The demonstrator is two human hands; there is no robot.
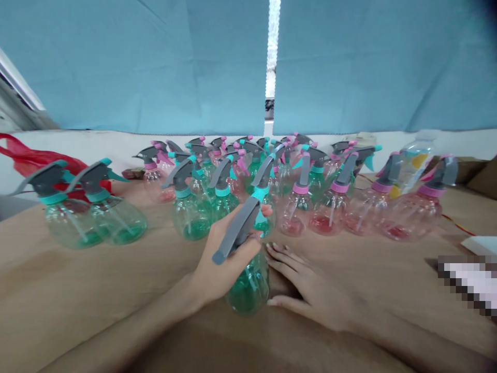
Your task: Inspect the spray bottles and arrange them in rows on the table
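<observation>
Close to the middle of the desk's [166,290] near edge, the left hand [233,243] is wrapped around the top of a green bottle [248,292]. The bottle is round, shiny, see-through plastic. It looks about upright, its long way going up and down. Its blue-green nozzle points to the far edge, and its smooth gray back end sticks out toward the near left corner. Whether its bottom touches the desk is hard to tell.

The right hand [310,290] holds nothing. It lies palm down on the smooth, tan desk, fingers spread a bit toward the far edge, thumb close by the green bottle.

A blurry flat thing [471,282] is by the right edge. Farther back, two green bottles [118,220] sit toward the left edge, pink bottles [329,215] toward the right. A thin, crinkly red bag [42,160] is by the far left corner. More bottles [254,166] crowd near the far edge, before a blue cloth [217,67].
</observation>
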